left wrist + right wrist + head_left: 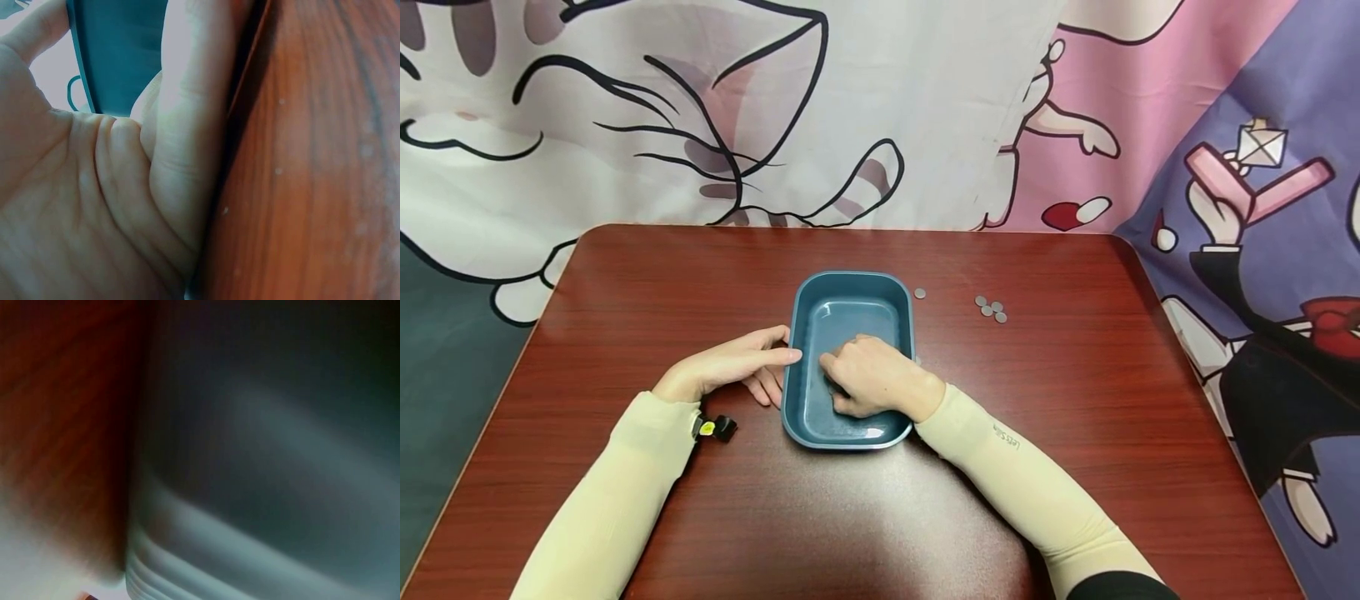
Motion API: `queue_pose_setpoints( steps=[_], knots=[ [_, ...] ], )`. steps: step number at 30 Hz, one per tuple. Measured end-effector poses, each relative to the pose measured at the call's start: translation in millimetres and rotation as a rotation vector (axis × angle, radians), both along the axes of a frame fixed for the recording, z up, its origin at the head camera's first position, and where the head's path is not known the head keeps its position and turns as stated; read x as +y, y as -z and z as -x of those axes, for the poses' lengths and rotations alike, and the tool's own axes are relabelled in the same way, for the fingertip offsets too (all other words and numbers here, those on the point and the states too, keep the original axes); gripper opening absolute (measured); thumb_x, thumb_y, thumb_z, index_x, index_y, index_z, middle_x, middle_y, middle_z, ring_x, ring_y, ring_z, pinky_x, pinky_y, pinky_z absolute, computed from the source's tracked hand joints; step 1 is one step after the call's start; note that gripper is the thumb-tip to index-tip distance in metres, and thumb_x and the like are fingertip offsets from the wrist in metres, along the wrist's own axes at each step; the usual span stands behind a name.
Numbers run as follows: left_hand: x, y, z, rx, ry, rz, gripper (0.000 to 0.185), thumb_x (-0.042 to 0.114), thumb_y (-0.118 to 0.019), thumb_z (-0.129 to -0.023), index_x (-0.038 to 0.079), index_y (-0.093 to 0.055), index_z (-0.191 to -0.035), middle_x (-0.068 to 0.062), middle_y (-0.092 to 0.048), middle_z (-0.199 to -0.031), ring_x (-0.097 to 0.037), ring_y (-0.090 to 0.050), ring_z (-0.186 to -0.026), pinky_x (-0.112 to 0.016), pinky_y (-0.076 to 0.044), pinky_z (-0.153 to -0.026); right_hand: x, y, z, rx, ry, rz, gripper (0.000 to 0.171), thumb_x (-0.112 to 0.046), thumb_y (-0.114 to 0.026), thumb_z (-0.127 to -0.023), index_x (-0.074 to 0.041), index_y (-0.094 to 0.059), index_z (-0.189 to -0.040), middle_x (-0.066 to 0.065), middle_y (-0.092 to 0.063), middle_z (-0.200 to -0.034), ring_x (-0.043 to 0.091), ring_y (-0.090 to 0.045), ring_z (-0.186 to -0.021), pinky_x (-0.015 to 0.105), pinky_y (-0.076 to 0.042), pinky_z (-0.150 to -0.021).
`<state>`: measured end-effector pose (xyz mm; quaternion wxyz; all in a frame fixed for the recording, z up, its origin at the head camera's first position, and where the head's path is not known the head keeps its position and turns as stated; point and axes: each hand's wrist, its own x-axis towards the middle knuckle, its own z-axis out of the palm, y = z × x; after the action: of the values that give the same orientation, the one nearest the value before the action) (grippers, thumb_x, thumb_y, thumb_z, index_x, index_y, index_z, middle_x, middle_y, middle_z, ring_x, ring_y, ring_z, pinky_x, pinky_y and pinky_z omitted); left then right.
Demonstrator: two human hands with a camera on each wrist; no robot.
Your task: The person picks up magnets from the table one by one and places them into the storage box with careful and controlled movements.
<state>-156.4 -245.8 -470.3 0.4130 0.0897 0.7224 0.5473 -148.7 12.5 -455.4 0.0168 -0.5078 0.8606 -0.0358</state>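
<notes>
A blue rectangular tray with rounded corners stands on the table. At its left side, my left hand holds the wall, thumb over the rim and fingers against the outside. The left wrist view shows the palm beside part of the dark blue tray. My right hand reaches inside the tray, fingers curled downward; the fingertips and anything between them are hidden. Small grey coin-like discs lie in a group to the tray's right, and a single disc lies by its upper right corner.
The reddish-brown wooden table has rounded back corners. Behind it hangs a cartoon-printed curtain. A small black device sits at the left wrist. The right wrist view is dark and blurred, largely filled by a smooth grey-blue surface.
</notes>
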Motion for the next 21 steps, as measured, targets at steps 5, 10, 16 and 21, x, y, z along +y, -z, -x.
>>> queue_pose_setpoints(
  steps=[5, 10, 16, 21],
  knots=[
    [-0.1, 0.2, 0.1, -0.003, 0.008, -0.012, 0.050, 0.044, -0.056, -0.106, 0.006, -0.043, -0.136, -0.021, -0.078, -0.099, -0.037, -0.079, -0.081, -0.046, -0.065, -0.072, 0.5, 1.0, 0.7, -0.007, 0.006, -0.006, 0.020, -0.029, -0.072, -0.082, -0.015, -0.059, -0.086, -0.005, -0.061, -0.068, 0.015, -0.066, -0.066, 0.037, -0.057, -0.078],
    [0.6, 0.5, -0.4, 0.001, 0.008, -0.008, 0.050, 0.044, -0.056, -0.106, 0.007, -0.043, -0.137, -0.021, -0.078, -0.097, -0.037, -0.078, -0.080, -0.046, -0.065, -0.072, 1.0, 1.6, 1.1, -0.006, 0.002, -0.004, 0.019, -0.029, -0.071, -0.083, -0.015, -0.059, -0.086, -0.005, -0.061, -0.068, 0.015, -0.066, -0.066, 0.037, -0.057, -0.077],
    [0.9, 0.6, -1.1, 0.003, 0.012, -0.012, 0.049, 0.043, -0.056, -0.106, 0.006, -0.042, -0.136, -0.022, -0.078, -0.093, -0.035, -0.079, -0.079, -0.045, -0.065, -0.071, 1.6, 1.9, 0.6, -0.011, -0.002, 0.007, 0.020, -0.030, -0.073, -0.082, -0.016, -0.059, -0.086, -0.006, -0.061, -0.068, 0.014, -0.065, -0.064, 0.036, -0.057, -0.075],
    [0.8, -0.5, -0.6, 0.004, 0.013, -0.016, 0.049, 0.042, -0.056, -0.106, 0.006, -0.043, -0.137, -0.022, -0.078, -0.093, -0.035, -0.079, -0.078, -0.044, -0.065, -0.070, 1.2, 1.5, 1.7, -0.009, 0.001, 0.012, 0.020, -0.030, -0.073, -0.082, -0.016, -0.059, -0.086, -0.006, -0.061, -0.069, 0.014, -0.065, -0.065, 0.036, -0.057, -0.076]
  ],
)
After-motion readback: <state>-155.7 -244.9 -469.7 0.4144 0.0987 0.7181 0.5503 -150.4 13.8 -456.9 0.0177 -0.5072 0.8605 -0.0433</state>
